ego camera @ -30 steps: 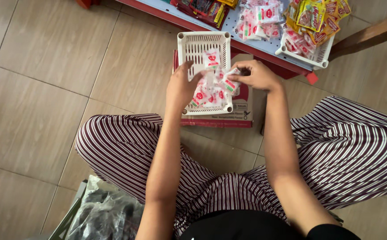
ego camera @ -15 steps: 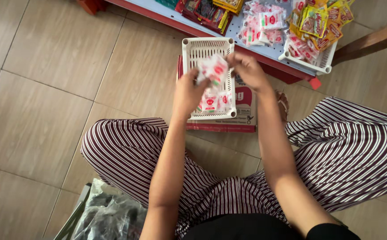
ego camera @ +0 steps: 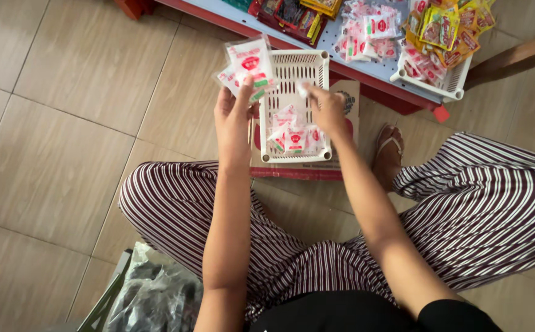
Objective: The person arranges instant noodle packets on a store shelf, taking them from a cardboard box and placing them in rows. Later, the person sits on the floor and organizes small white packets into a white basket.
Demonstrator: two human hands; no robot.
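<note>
Now, from the head view, our left hand [ego camera: 233, 117] is closed on a fan of white-and-red sachets [ego camera: 249, 64], lifted clear beside the tray [ego camera: 294, 66], seemingly to keep them apart from the few sachets lying at its near end; our right hand [ego camera: 327, 109] hovers over the tray, fingers loosely curled, pinching something small and white we cannot identify
</note>
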